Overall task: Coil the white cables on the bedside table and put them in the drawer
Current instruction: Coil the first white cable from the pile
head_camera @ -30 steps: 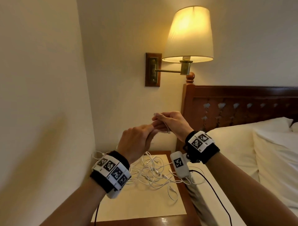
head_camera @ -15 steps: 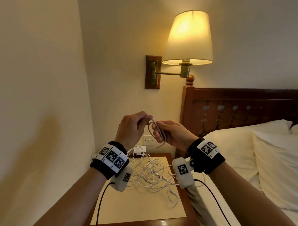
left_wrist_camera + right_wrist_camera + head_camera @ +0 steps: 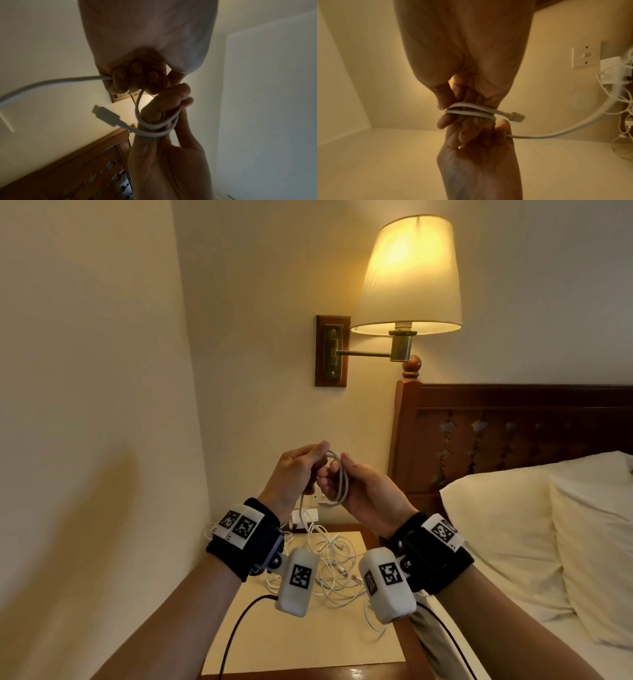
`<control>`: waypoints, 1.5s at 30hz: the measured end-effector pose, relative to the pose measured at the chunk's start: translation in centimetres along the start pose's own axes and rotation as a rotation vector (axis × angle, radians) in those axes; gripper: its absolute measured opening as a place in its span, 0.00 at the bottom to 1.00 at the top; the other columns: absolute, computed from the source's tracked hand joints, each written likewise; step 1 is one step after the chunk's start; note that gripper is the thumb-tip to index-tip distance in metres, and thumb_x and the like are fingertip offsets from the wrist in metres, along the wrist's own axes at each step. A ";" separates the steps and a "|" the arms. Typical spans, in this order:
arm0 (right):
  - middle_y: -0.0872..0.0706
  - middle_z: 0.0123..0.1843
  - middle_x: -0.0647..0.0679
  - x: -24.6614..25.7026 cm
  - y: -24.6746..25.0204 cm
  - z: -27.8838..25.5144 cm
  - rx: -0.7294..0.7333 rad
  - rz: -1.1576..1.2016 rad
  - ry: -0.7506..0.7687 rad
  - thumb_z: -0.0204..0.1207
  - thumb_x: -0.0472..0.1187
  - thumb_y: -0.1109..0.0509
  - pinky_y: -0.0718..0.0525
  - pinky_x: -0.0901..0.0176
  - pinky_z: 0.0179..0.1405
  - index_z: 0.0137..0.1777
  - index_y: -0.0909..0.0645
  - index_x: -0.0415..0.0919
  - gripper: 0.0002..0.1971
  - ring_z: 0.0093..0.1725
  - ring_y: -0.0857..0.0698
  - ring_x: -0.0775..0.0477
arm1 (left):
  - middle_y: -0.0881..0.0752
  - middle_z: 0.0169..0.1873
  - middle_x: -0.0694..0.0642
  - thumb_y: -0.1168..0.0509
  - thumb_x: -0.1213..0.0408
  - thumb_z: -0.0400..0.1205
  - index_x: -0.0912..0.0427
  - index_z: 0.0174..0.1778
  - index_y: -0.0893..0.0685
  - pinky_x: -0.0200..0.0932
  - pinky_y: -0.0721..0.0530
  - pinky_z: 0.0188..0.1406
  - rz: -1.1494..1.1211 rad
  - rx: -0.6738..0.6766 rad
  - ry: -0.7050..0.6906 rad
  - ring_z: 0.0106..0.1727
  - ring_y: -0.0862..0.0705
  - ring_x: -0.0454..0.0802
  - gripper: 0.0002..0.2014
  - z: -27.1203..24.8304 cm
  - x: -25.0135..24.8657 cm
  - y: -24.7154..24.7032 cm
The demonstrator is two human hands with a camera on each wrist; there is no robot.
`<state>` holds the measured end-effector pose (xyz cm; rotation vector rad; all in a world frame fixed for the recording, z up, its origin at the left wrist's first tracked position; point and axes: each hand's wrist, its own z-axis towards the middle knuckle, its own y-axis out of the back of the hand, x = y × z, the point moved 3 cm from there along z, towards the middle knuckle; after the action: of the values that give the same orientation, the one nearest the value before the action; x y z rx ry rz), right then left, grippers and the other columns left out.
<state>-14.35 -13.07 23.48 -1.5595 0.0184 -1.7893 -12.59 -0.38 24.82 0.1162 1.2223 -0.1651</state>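
No words, brand names or numbers can be read in any view. The only printed marks are black-and-white square code patterns on the white tags of the left wristband and right wristband, and on the two white camera housings hanging below the wrists; they carry no legible letters.

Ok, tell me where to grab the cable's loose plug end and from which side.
Pinch the plug by its flat body, coming from the free tip side. It juts clear of the loops wound round the right hand's fingers, while the left hand grips the trailing cable.
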 end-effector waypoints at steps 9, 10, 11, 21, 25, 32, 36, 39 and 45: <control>0.37 0.23 0.55 3.0 1.4 0.3 -0.040 0.077 0.086 0.88 0.44 0.49 0.37 0.66 0.21 0.40 0.25 0.41 0.17 0.20 0.39 0.58 | 0.20 0.23 0.45 0.35 0.49 0.80 0.57 0.35 0.13 0.32 0.28 0.30 0.298 -0.130 -0.326 0.28 0.25 0.42 0.16 0.2 0.6 2.0; 0.36 0.23 0.55 3.8 1.7 0.3 -0.031 0.114 0.077 0.89 0.43 0.50 0.36 0.67 0.21 0.41 0.26 0.42 0.17 0.20 0.38 0.58 | 0.22 0.23 0.44 0.36 0.50 0.80 0.57 0.36 0.14 0.34 0.28 0.28 0.312 -0.122 -0.320 0.26 0.27 0.42 0.15 0.1 1.5 2.6; 0.35 0.22 0.55 4.5 2.0 0.2 -0.031 0.134 0.071 0.89 0.43 0.51 0.35 0.67 0.21 0.42 0.27 0.41 0.16 0.19 0.38 0.58 | 0.23 0.23 0.43 0.36 0.52 0.82 0.57 0.37 0.14 0.34 0.29 0.25 0.331 -0.123 -0.298 0.24 0.30 0.40 0.14 0.0 2.7 3.2; 0.13 0.35 0.43 4.6 1.9 0.7 -0.143 -0.169 0.099 0.87 0.40 0.43 0.12 0.63 0.34 0.47 0.20 0.35 0.13 0.33 0.12 0.49 | 0.27 0.21 0.52 0.46 0.56 0.88 0.55 0.23 0.30 0.45 0.32 0.28 0.952 0.186 -0.158 0.22 0.33 0.45 0.24 -3.6 5.1 -1.2; 0.10 0.36 0.39 3.0 1.4 1.1 -0.175 -0.481 0.111 0.86 0.38 0.40 0.11 0.60 0.36 0.47 0.18 0.30 0.13 0.34 0.10 0.45 | 0.29 0.24 0.43 0.48 0.49 0.88 0.51 0.29 0.30 0.42 0.34 0.31 1.264 0.221 -0.417 0.26 0.31 0.43 0.21 -4.6 0.1 -3.9; 0.13 0.34 0.39 2.6 1.3 0.3 -0.088 -0.640 0.071 0.86 0.37 0.41 0.13 0.63 0.29 0.46 0.17 0.30 0.14 0.29 0.13 0.49 | 0.17 0.31 0.48 0.45 0.47 0.85 0.53 0.42 0.16 0.30 0.34 0.23 1.303 -0.075 -0.856 0.24 0.26 0.42 0.18 -2.7 -3.5 -2.0; 0.19 0.25 0.46 2.6 0.6 0.2 -0.033 -0.557 0.009 0.86 0.42 0.43 0.23 0.66 0.21 0.44 0.20 0.34 0.15 0.19 0.22 0.53 | 0.24 0.28 0.46 0.41 0.46 0.82 0.53 0.34 0.23 0.38 0.34 0.27 1.204 -0.165 -0.781 0.27 0.24 0.49 0.17 -0.4 -3.5 0.1; 0.27 0.22 0.50 2.5 0.7 0.5 -0.016 -0.420 -0.050 0.88 0.41 0.46 0.32 0.69 0.18 0.43 0.22 0.36 0.15 0.17 0.31 0.57 | 0.28 0.23 0.45 0.42 0.41 0.80 0.53 0.31 0.28 0.44 0.31 0.25 1.019 -0.152 -0.688 0.25 0.28 0.49 0.20 0.5 -2.4 0.9; 0.32 0.22 0.57 3.1 1.1 0.8 0.085 0.058 -0.051 0.88 0.44 0.49 0.38 0.67 0.22 0.42 0.26 0.41 0.15 0.18 0.34 0.60 | 0.33 0.19 0.43 0.49 0.31 0.77 0.49 0.25 0.31 0.34 0.36 0.23 0.724 -0.187 -0.524 0.23 0.33 0.43 0.26 1.2 0.6 2.9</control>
<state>-13.05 -15.12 25.77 -1.5288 -0.0362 -1.6832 -10.75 2.21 24.64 0.3217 0.6115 0.5221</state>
